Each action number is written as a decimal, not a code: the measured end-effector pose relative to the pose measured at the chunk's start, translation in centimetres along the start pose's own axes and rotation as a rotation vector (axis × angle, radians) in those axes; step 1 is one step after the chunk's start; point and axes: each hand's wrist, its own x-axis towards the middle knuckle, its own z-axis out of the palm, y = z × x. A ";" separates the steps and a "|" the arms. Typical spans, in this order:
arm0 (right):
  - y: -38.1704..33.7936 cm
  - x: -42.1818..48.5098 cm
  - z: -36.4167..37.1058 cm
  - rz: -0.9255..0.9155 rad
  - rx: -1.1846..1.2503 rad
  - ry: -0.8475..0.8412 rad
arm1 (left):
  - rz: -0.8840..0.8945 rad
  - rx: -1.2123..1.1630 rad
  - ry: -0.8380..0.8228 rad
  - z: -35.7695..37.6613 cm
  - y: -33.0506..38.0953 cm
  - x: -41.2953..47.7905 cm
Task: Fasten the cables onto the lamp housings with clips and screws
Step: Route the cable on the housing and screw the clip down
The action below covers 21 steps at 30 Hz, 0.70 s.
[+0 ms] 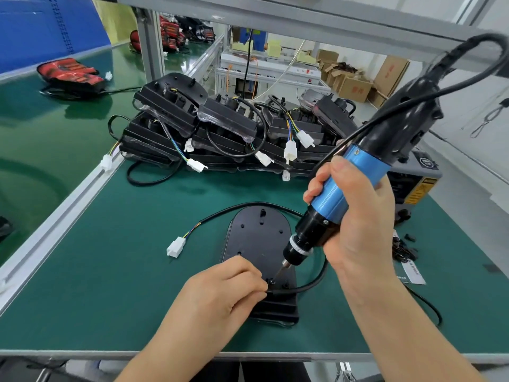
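– At the housing's [259,238] near end, why is the left hand [225,293] tucked in so close?

– Its fingers are curled and pinch the cable [311,283] right where it crosses that end, just beside the screw [272,281]. I take it they keep the cable seated so it won't creep when the screw turns. Any clip is hidden under the fingertips, so I cannot tell.

– And the right hand [355,216]?

– Wrapped fully round the blue body of the screwdriver [349,186], above and right of the housing. The tool leans, its bit [279,271] sloping down-left to meet the screw head. The grip sits low on the barrel, probably for steadier aim.

– Why does the housing lie flat?

– Back up, so the screw holes show. It rests on the bench [124,257] directly before the person. The cable loops off its right side, round its far end, and finishes at a white connector [176,246] left of it, clear of the work.

– What of the rest?

– Beyond the housing, a stack [220,128] of more housings with cables sits within reach. Right of it, small black parts [403,249] lie loose, likely clips.
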 end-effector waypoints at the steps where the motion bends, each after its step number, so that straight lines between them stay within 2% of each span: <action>1: 0.0 0.0 0.0 -0.002 -0.008 -0.012 | 0.000 0.005 -0.001 0.0 0.0 0.0; 10: 0.0 0.0 1.1 -0.026 -0.041 -0.132 | -0.006 0.007 0.007 0.1 0.0 0.0; 21: 0.2 -0.2 1.2 -0.035 -0.089 -0.182 | -0.034 0.010 -0.013 0.0 0.2 0.1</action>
